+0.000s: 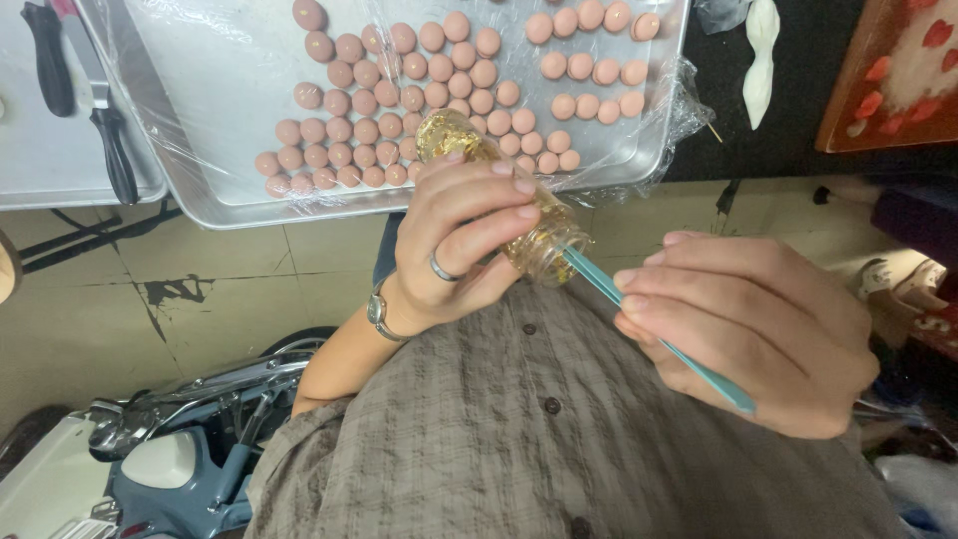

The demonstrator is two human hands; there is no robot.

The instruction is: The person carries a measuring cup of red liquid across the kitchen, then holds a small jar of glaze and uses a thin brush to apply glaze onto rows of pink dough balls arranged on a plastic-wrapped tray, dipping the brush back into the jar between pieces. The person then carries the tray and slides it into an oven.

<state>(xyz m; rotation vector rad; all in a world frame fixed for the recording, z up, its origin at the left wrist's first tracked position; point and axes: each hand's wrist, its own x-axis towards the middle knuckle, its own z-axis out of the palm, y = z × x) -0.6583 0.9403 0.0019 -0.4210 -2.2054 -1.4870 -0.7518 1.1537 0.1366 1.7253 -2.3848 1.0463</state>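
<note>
Inside glass jar (pixel 504 190): gold flakes (pixel 449 132).

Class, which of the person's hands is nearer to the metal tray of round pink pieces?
Left. The left hand, holding a small glass jar of gold flakes, overlaps the metal tray edge; the right hand sits lower, apart.

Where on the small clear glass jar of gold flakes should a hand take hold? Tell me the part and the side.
Grip the small clear glass jar of gold flakes around its round middle, fingers wrapping from the left as the left hand does. The jar lies tilted, mouth toward the right hand, where the thin teal stick enters, so that end must stay free.
</note>
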